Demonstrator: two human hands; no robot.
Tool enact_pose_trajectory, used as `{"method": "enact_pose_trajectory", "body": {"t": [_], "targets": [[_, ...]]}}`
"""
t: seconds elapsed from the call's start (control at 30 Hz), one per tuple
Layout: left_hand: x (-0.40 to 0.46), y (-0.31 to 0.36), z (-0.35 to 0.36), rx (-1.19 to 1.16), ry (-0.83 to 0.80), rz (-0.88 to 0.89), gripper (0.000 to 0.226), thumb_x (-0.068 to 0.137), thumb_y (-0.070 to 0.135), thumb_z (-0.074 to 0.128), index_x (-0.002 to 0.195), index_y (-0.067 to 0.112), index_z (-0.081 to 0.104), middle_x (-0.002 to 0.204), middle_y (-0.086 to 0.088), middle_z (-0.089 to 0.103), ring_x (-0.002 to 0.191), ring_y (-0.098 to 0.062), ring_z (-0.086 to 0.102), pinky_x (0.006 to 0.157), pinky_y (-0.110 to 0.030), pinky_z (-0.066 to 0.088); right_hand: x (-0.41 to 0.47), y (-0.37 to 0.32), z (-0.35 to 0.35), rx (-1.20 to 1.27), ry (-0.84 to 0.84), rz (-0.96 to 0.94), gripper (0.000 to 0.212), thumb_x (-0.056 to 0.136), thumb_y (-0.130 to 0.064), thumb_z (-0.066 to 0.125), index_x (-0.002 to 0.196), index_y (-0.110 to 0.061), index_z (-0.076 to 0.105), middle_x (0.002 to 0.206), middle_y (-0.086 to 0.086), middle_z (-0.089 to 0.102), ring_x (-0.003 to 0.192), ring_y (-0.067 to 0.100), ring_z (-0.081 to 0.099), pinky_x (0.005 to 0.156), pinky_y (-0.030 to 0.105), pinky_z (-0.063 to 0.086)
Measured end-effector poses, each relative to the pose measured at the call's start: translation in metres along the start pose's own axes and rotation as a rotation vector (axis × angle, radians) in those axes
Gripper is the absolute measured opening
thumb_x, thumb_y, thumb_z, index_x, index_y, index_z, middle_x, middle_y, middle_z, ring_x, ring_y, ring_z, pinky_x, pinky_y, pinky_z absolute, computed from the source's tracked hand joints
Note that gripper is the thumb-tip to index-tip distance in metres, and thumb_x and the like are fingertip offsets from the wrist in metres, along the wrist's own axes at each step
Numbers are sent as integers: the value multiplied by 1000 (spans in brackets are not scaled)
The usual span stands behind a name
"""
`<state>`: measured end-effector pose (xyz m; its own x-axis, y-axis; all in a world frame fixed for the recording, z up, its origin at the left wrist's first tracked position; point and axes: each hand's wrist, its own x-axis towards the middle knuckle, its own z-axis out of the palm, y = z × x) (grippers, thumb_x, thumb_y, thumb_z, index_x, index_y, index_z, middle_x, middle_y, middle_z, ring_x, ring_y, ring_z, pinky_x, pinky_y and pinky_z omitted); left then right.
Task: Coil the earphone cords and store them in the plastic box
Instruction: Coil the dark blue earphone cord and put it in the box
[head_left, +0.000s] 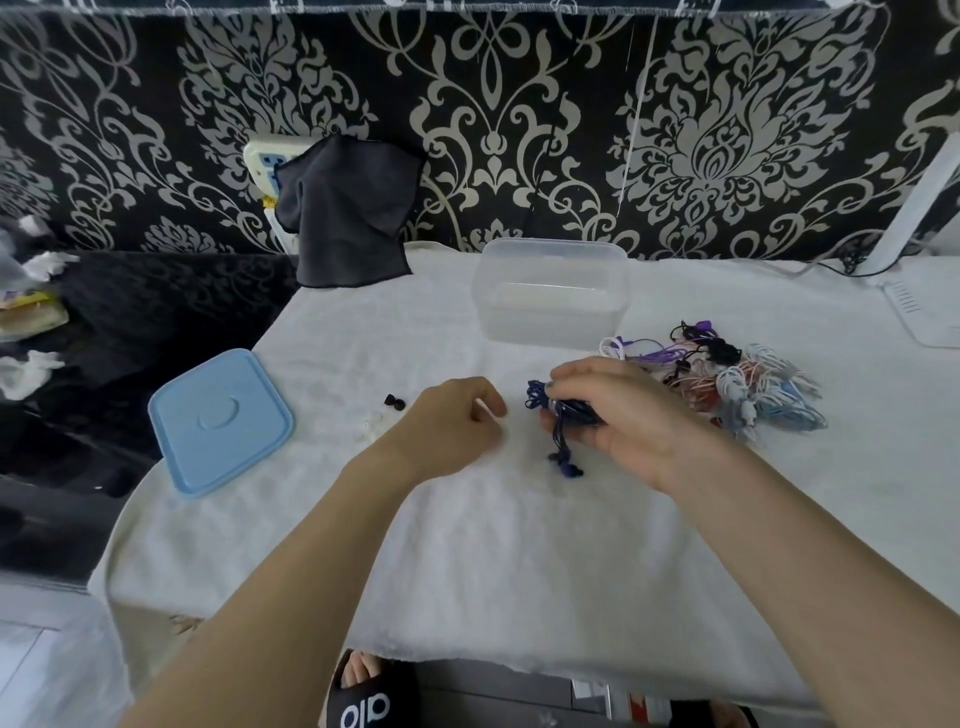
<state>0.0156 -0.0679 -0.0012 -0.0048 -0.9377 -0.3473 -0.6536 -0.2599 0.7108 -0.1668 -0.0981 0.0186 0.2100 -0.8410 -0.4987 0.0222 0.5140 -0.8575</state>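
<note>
Nearest the camera, a black slide sandal with white lettering (363, 701) shows below the edge of the white towel-covered table (467, 571). Above it, the right hand (618, 415) has its fingers closed around a dark blue earphone cord bundle (558, 410), whose earbud ends hang to the towel; the grip appears intended to keep the wound loops from springing apart. The left hand (452, 421) rests just beside it, fingers loosely curled and holding nothing, probably ready to assist. The clear rectangular plastic box (550, 291) stands open behind the hands, apparently empty. Its light blue plastic lid (221, 421) lies well apart at left, keeping the opening accessible. A tangled pile of pink, white, purple and blue earphone cords (737, 379) waits at right, near the box.
</note>
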Motion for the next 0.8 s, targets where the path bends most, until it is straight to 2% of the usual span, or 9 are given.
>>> {"method": "enact_pose_trajectory", "body": {"t": [0.07, 0.17, 0.27, 0.4, 0.5, 0.57, 0.67, 0.73, 0.8], "targets": [[-1, 0, 1, 50, -22, 18, 22, 93, 10, 57, 109, 20, 66, 92, 3, 65, 68, -13, 58, 52, -19, 47, 0, 0, 0, 20, -17, 7, 27, 91, 7, 58, 118, 0, 59, 95, 22, 62, 70, 30, 65, 78, 40, 60], [-3, 4, 1, 98, -31, 64, 24, 92, 10, 60, 111, 22, 66, 102, 2, 63, 73, -10, 57, 57, -20, 47, -3, -1, 3, 84, -37, 10, 32, 91, 6, 58, 121, -4, 61, 97, 22, 62, 82, 32, 64, 63, 33, 61], [-7, 8, -2, 86, -57, 123, 29, 86, 9, 65, 108, 28, 66, 109, 7, 62, 74, -6, 55, 65, -21, 48, -4, -6, 6, 218, -54, 30, 13, 91, 4, 59, 101, -2, 64, 88, 17, 59, 80, 31, 63, 66, 31, 61], [-12, 14, -2, -32, -204, 160, 24, 80, 22, 78, 99, 31, 67, 96, 8, 60, 77, -10, 50, 69, -27, 42, -6, -10, 6, 356, -150, 100, 6, 89, -2, 63, 85, -6, 64, 81, 14, 60, 72, 22, 61, 79, 31, 52], [-14, 14, 7, 16, -216, 212, 12, 85, 38, 77, 88, 32, 66, 86, 14, 62, 74, -5, 53, 67, -20, 42, -5, -9, 8, 537, -168, 135, 10, 85, -1, 68, 95, -2, 65, 89, 17, 61, 72, 21, 58, 67, 24, 53], [-12, 13, 8, 16, -161, 238, 13, 93, 33, 67, 82, 26, 69, 81, 11, 68, 72, -10, 58, 69, -28, 50, -3, -8, 9, 555, -161, 126, 13, 84, -3, 70, 96, -3, 66, 89, 16, 63, 75, 20, 59, 64, 23, 53], [-13, 12, -4, 37, -108, 231, 26, 99, 31, 58, 78, 19, 70, 83, 4, 71, 72, -17, 59, 68, -26, 49, 2, -9, 6, 331, -70, 32, 5, 84, -10, 72, 89, -12, 70, 86, 8, 64, 70, 16, 59, 65, 25, 51], [-13, 9, -13, 33, -83, 226, 33, 101, 32, 57, 74, 15, 66, 75, 0, 66, 61, -12, 49, 57, -20, 39, 7, -5, -1, 72, 55, -53, 13, 81, -13, 75, 94, -14, 71, 89, 8, 66, 75, 20, 61, 70, 30, 50], [-14, 7, -18, 2, -83, 209, 39, 101, 37, 55, 70, 13, 56, 68, -2, 57, 61, -12, 44, 59, -26, 38, 10, 1, -7, -274, 133, -114, 24, 77, -21, 78, 100, -20, 70, 99, 9, 69, 84, 23, 66, 76, 34, 53]]}}
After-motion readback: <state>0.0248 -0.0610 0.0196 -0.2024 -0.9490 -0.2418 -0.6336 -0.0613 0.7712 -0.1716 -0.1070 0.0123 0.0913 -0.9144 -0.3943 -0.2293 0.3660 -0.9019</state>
